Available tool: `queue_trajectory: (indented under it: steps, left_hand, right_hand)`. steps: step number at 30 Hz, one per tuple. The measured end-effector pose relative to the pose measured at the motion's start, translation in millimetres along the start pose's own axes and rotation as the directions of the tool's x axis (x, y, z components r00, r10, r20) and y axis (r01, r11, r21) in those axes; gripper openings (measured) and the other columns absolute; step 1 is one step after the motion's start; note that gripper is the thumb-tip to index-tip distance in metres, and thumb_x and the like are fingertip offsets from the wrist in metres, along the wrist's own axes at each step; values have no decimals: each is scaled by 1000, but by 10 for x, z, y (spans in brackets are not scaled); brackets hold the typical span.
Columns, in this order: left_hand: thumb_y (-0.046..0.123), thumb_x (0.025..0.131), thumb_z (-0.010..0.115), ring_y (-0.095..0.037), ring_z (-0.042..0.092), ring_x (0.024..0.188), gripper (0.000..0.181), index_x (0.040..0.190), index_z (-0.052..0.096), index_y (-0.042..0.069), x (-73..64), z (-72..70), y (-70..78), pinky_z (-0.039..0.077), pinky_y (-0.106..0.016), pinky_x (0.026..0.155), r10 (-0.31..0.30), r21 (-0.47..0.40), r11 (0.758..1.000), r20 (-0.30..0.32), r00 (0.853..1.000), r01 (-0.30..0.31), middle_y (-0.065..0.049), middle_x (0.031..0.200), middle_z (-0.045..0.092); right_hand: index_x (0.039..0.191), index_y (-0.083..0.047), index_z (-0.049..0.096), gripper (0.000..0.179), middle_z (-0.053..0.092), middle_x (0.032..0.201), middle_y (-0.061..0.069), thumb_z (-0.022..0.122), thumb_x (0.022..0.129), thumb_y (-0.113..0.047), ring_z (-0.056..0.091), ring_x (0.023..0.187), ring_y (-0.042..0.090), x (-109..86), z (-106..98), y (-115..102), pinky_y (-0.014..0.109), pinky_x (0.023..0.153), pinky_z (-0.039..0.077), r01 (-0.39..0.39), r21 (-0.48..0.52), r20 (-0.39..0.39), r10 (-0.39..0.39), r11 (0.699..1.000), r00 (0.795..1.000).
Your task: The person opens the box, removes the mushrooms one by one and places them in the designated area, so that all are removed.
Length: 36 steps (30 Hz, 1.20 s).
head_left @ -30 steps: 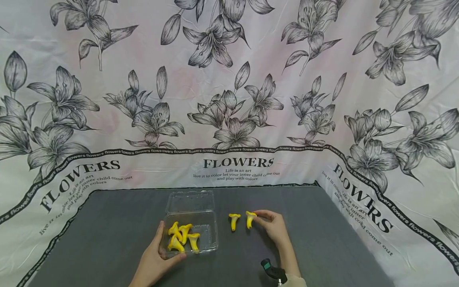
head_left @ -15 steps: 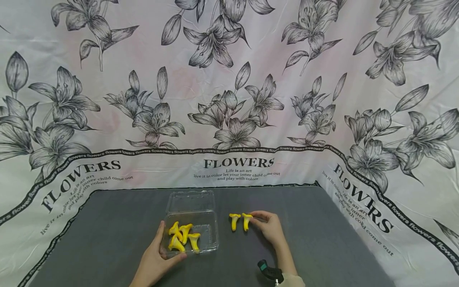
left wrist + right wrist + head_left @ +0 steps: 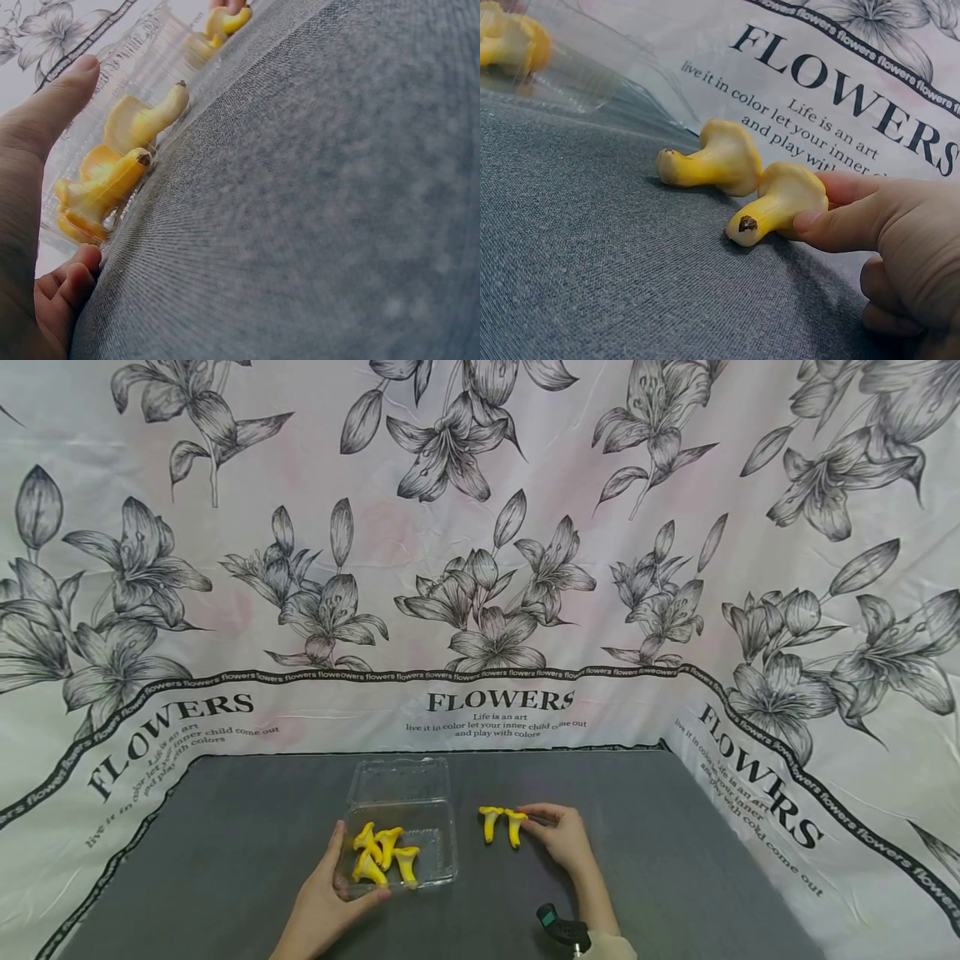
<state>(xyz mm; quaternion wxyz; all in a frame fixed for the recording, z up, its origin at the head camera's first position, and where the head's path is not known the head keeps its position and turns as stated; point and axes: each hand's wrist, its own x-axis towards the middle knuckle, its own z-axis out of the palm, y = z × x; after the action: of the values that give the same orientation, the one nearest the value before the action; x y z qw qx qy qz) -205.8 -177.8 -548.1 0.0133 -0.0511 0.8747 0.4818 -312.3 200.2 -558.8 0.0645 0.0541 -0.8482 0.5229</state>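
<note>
My right hand pinches a yellow chanterelle mushroom between thumb and fingers, low at the dark cloth. Just left of it a second chanterelle lies on its side, the two caps meeting at their edges in the right wrist view. Both stems point toward the person. My left hand holds the near left corner of a clear plastic clamshell box, thumb along the front and fingers at the left side. Several chanterelles lie in the left part of the box; its lid is folded back.
Dark grey cloth covers the table. A white curtain with printed flowers encloses the back and both sides. On the right wrist sits a black camera mount.
My right hand has shifted left and set its chanterelle down beside the other one, fingers still around it. The left hand and the box have stayed in place.
</note>
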Motion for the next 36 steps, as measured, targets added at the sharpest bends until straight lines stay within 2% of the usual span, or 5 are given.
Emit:
queue_trajectory:
  steps: [11, 29, 33, 36]
  left_hand:
    - [56, 76, 93, -12, 35, 58, 136, 173, 3, 22, 2, 10, 0, 38, -27, 56, 2, 3, 1000, -4, 1000, -2, 3, 66, 37]
    - [56, 76, 93, -13, 37, 57, 136, 173, 4, 22, -3, 9, 2, 38, -27, 54, -14, 4, 1000, -7, 1000, 14, -1, 78, 44]
    - [55, 76, 93, -12, 37, 58, 136, 173, 4, 22, -3, 8, 0, 38, -27, 55, -14, 1, 1000, -5, 1000, 14, 0, 76, 42]
    - [55, 76, 93, -12, 35, 57, 136, 173, 4, 22, 0, 9, -2, 37, -26, 55, -11, -1, 1000, -6, 1000, 11, 1, 70, 40]
  right_hand:
    - [109, -13, 85, 17, 81, 113, 4, 81, 94, -8, 70, 121, 31, 0, -2, 5, 57, 106, 50, 12, 0, -10, -12, 1000, 1000]
    - [123, -7, 80, 34, 77, 126, 9, 87, 89, -9, 65, 129, 34, -26, -67, -25, 56, 109, 50, -7, 65, 65, 2, 998, 998]
    - [125, -5, 78, 38, 75, 129, 12, 87, 90, -13, 64, 130, 36, -47, -91, -50, 58, 108, 49, 8, 82, 82, -15, 997, 996]
    - [126, -4, 78, 38, 75, 129, 13, 86, 91, -17, 64, 131, 37, -50, -101, -58, 58, 108, 50, 30, 90, 61, -36, 995, 997]
